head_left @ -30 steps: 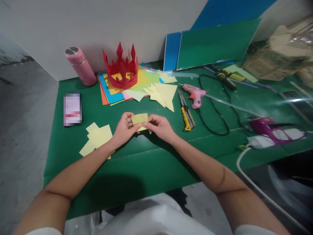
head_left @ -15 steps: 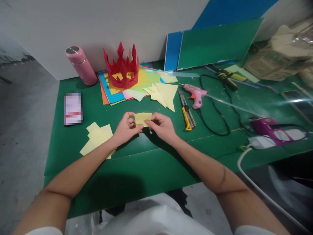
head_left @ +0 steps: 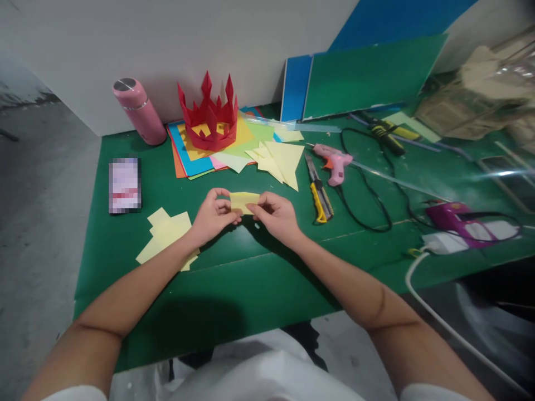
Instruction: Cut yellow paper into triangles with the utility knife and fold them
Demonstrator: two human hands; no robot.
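A small piece of yellow paper [head_left: 244, 200] is held above the table between my two hands. My left hand [head_left: 215, 216] pinches its left end with the thumb in front, other fingers curled behind. At the right end, my right hand [head_left: 276, 214] grips it, thumb pressed on the front face. Beside my left forearm lie several overlapping pale yellow paper pieces [head_left: 167, 236], partly covered by the arm. Beyond my hands are pale yellow triangular paper pieces [head_left: 282, 159]. A red paper crown [head_left: 213, 131] stands on a stack of coloured paper [head_left: 196, 164].
On the green table [head_left: 251, 312], a pink bottle [head_left: 142, 114] and a blurred phone-like object [head_left: 125, 185] stand left. To the right lie a yellow utility knife [head_left: 320, 195], a pink glue gun [head_left: 334, 161] with its cord, pliers-like tools [head_left: 388, 136] and a power strip [head_left: 447, 243].
My left thumb and fingers have shifted slightly left along the yellow paper. My right hand has hardly moved, and the paper stays in nearly the same place.
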